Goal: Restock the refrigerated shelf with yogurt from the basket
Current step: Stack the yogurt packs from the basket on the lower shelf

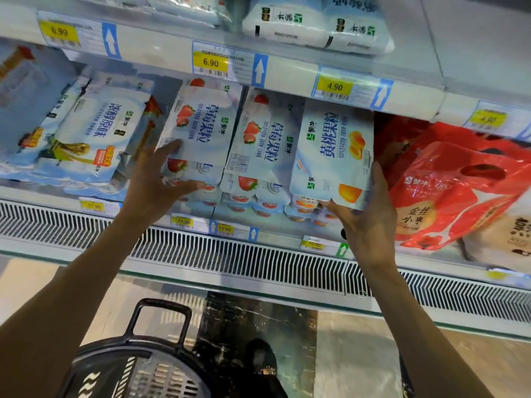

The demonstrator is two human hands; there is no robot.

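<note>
We look down on a refrigerated shelf (275, 239) that runs across the whole view, with a slotted vent grille along its front edge and yellow price tags (210, 62) on the rail of the shelf above it. On the shelf, multipacks of yogurt lean back in a row. At the left end sit pale blue packs (94, 133), overlapping one another. In the middle stand two strawberry yogurt packs (201, 130) side by side and touching, and just to their right a yellow peach yogurt pack (333, 150). Each of these rests on top of further packs of small cups whose lids show at the shelf's front edge. At the right end of the shelf a large red bag (448, 191) presses against the peach pack's side. On the shelf above lie white pouches (290, 24) near its right end. Below the shelf, at the bottom left corner of the view, a black basket (149, 366) with an upright handle stands on the floor; we cannot tell what it holds. Our left hand (155, 182) lies flat on the lower left corner of the left strawberry pack, fingers spread wide, thumb along its lower edge. Our right hand (365, 208) cups the lower right corner of the peach pack, fingers curled beneath it and thumb up its right side, gripping it.
</note>
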